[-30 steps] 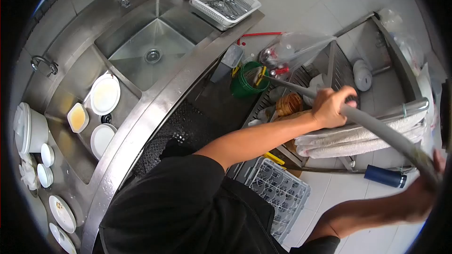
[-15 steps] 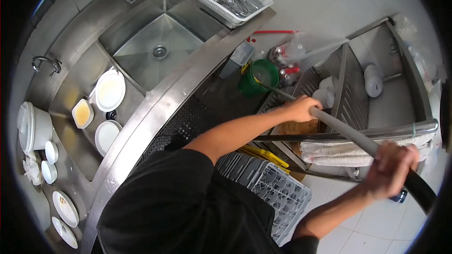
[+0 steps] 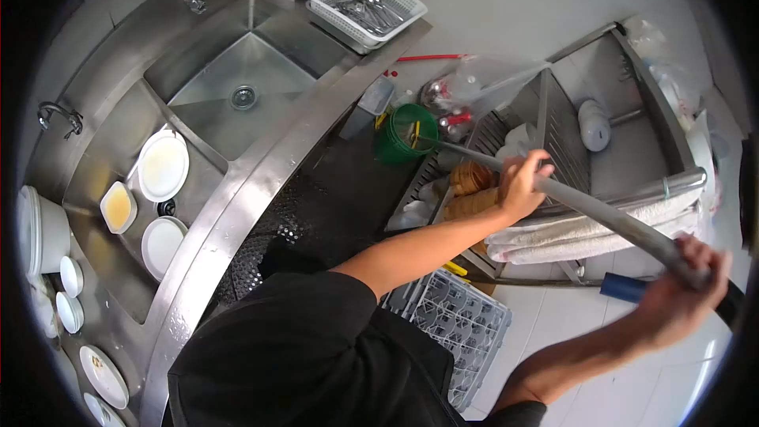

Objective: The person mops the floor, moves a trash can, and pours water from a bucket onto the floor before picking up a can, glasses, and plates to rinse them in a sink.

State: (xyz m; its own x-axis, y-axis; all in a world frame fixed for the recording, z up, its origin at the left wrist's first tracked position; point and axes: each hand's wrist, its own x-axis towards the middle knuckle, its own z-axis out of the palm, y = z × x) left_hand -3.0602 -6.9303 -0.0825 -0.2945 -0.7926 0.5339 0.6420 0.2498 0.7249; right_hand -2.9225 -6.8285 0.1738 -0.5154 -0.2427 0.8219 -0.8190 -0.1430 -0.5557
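A long grey pole (image 3: 597,207) slants across the right half of the view, with a black section at its near end. My left hand (image 3: 522,187) is around its middle, the fingers loosely curled. Closer to me, my right hand (image 3: 686,294) is closed around the pole by the black section and slightly blurred. The pole's far, thinner part reaches a green bucket (image 3: 405,134); what is at its tip I cannot make out. Below the pole, white towels (image 3: 589,239) hang over the rail of a metal rack (image 3: 686,180).
On the left, a steel sink (image 3: 273,71) has plates (image 3: 164,166) and a bowl (image 3: 118,207) beside its basin. A white basket (image 3: 368,12) of cutlery stands at the counter's end. Grey glass racks (image 3: 458,320) are near my body. A blue cylinder (image 3: 623,287) lies beyond my right wrist.
My right hand has moved down and to the right along with the pole. My left hand's fingers have loosened around it. The view has shifted slightly, and more of the blue cylinder shows.
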